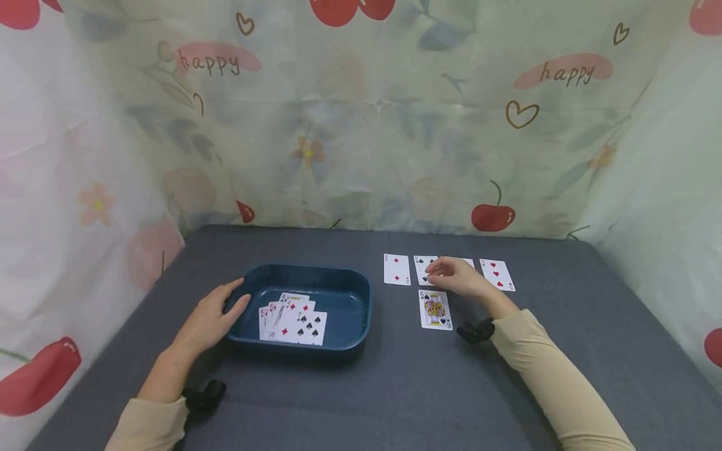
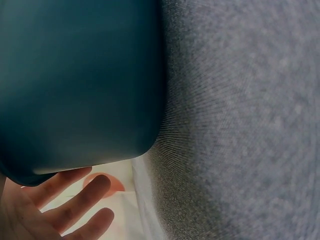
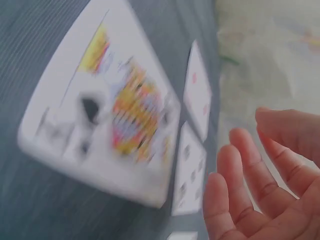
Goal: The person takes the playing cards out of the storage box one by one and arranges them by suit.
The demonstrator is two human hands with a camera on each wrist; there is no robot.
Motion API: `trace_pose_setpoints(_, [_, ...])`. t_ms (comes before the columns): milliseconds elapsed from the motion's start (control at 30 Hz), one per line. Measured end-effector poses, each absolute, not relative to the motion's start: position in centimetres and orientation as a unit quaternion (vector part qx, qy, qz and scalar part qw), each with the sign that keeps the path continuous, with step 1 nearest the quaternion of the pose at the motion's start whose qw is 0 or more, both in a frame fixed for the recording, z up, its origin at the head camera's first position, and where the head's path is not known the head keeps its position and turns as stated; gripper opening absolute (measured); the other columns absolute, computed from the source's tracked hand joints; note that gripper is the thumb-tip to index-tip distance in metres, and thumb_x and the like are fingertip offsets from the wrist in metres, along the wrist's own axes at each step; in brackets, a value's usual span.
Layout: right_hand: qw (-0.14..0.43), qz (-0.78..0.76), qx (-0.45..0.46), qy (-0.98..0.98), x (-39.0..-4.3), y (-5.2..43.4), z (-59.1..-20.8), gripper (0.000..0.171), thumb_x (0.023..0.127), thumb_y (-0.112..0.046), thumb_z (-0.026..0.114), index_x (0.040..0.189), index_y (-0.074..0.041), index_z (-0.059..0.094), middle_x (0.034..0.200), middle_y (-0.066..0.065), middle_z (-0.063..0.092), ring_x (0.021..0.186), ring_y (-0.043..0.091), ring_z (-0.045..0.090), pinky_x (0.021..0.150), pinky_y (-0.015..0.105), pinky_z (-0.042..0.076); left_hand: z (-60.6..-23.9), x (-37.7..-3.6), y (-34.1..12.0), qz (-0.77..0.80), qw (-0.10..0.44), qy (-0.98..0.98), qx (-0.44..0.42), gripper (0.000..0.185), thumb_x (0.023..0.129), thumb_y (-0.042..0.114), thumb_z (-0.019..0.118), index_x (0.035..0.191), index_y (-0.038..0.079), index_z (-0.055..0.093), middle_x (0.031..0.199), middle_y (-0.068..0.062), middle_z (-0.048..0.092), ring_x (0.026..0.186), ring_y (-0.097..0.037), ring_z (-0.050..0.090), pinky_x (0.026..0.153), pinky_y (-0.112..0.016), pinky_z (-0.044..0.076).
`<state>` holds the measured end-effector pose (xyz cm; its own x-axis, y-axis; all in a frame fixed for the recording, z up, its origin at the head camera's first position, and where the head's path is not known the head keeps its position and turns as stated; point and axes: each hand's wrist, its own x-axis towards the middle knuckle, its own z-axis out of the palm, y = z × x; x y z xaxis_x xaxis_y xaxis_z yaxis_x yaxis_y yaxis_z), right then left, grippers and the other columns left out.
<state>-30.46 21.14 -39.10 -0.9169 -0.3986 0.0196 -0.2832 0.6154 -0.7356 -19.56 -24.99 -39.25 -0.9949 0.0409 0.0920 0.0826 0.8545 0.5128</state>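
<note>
A dark blue rectangular basin (image 1: 352,338) stands left of centre, with several overlapping playing cards (image 1: 310,329) inside, a spade card uppermost. My left hand (image 1: 210,316) rests at its left rim, thumb over the edge; in the left wrist view, extended fingers (image 2: 80,202) lie outside the wall. To the right, a king of spades (image 1: 435,309) lies face up before a row of cards. My right hand (image 1: 459,275) hovers over that row, loosely bent, with nothing between thumb and fingers. It partly covers a spade card (image 1: 423,268) and mostly hides another card (image 1: 469,262).
At the row's ends lie a two of diamonds (image 1: 397,269) and a three of hearts (image 1: 497,275). Grey cloth (image 1: 361,407) covers the table. Patterned curtains (image 1: 361,156) enclose its back and sides. Black straps (image 1: 476,331) circle both wrists.
</note>
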Motion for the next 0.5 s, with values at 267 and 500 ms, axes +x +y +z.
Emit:
trace_pose_setpoints(267, [0.086, -0.425, -0.253, 0.865, -29.9, 16.4, -36.6, 0.026, 0.089, -0.014, 0.061, 0.109, 0.002, 0.06, 0.1, 0.018, 0.065, 0.088, 0.026, 0.063, 0.074, 0.031, 0.053, -39.2, -19.6, -25.0, -0.264, 0.04, -0.963, -0.032, 0.061, 0.097, 0.04, 0.042, 0.143, 0.0, 0.032, 0.144, -0.03, 0.034, 0.132, -0.047, 0.032, 0.106, -0.064, 0.027])
trace_pose_setpoints(500, [0.107, -0.43, -0.301, 0.844, -29.4, 11.2, -34.7, 0.022, 0.089, -0.015, 0.062, 0.109, -0.005, 0.062, 0.106, 0.014, 0.065, 0.095, 0.026, 0.063, 0.076, 0.028, 0.051, -39.2, -19.5, -24.9, -0.266, 0.042, -0.962, -0.034, 0.061, 0.097, 0.039, 0.043, 0.142, 0.0, 0.033, 0.144, -0.03, 0.034, 0.132, -0.047, 0.033, 0.106, -0.063, 0.028])
